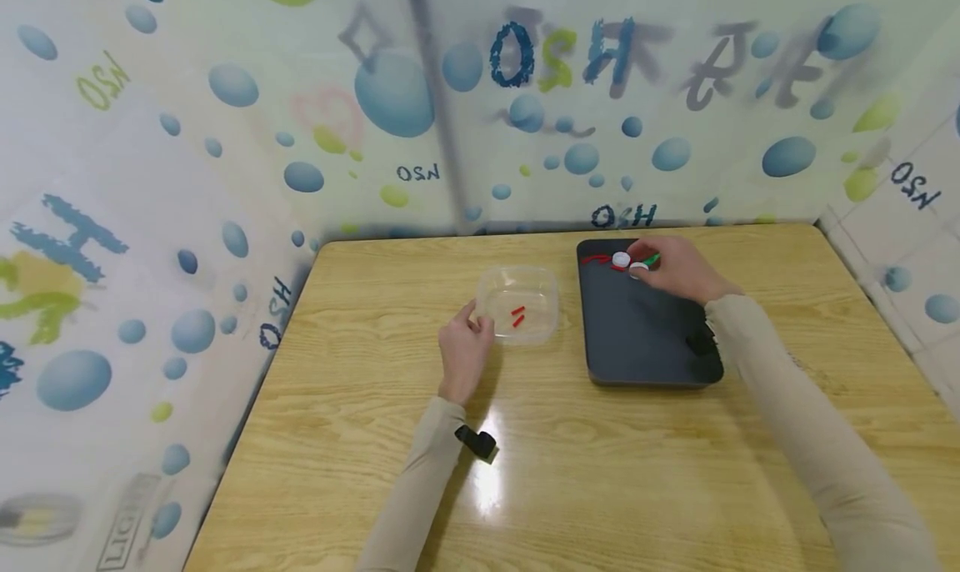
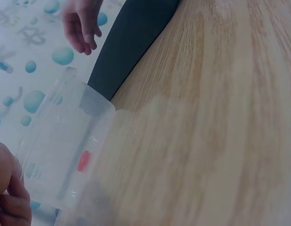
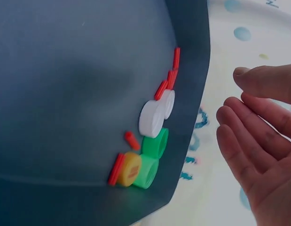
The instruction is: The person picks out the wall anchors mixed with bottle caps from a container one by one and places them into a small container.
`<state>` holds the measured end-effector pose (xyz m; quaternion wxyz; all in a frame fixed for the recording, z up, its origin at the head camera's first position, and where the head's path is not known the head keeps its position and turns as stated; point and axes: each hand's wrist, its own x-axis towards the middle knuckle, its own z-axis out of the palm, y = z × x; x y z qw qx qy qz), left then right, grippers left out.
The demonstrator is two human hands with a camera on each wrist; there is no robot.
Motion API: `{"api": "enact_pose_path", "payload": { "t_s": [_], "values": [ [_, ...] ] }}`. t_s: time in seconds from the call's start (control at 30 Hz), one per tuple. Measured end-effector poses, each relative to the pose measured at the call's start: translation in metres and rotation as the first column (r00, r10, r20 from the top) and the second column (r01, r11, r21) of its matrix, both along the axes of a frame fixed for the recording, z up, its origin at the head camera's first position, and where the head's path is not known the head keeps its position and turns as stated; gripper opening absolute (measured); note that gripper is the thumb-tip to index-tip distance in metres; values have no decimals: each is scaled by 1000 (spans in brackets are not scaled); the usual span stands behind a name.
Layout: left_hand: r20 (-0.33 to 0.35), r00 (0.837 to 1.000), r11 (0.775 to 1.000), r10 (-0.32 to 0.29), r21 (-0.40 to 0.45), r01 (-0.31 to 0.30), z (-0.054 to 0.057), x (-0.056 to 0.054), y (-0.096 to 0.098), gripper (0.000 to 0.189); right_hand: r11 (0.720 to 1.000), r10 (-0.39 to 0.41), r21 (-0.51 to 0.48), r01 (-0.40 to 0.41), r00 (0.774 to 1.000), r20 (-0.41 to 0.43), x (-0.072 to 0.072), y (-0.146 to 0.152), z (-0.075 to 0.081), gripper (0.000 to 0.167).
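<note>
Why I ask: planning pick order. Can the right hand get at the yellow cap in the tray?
Probably yes: the right hand is close and looks empty, and nothing covers the yellow cap, though a red stick and green cap crowd it.

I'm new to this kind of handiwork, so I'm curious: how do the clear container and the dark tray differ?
The clear container is see-through and smaller; the dark tray is opaque and larger. The clear container holds two red pieces; the dark tray holds other red pieces, plus round white pieces, round green pieces and a round yellow piece. Both have rounded corners.
</note>
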<state>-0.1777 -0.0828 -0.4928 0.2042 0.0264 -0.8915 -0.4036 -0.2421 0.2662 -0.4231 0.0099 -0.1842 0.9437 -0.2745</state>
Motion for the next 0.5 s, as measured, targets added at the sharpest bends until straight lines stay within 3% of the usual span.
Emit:
{"api": "enact_pose_path", "payload": {
  "t_s": [0.13, 0.37, 0.5],
  "values": [
    [15, 1000, 1000, -13, 16, 13, 0, 0, 0, 40, 999, -41, 0, 41, 999, 29, -2, 8, -3, 37],
    [4, 1000, 1000, -6, 31, 6, 0, 1, 1, 39, 999, -25, 21, 25, 1000, 1, -7, 19, -13, 36],
    [0, 1000, 1000, 0, 28, 0, -1, 1, 0, 40, 998, -42, 52, 40, 998, 36, -11, 22, -18, 37]
  ]
}}
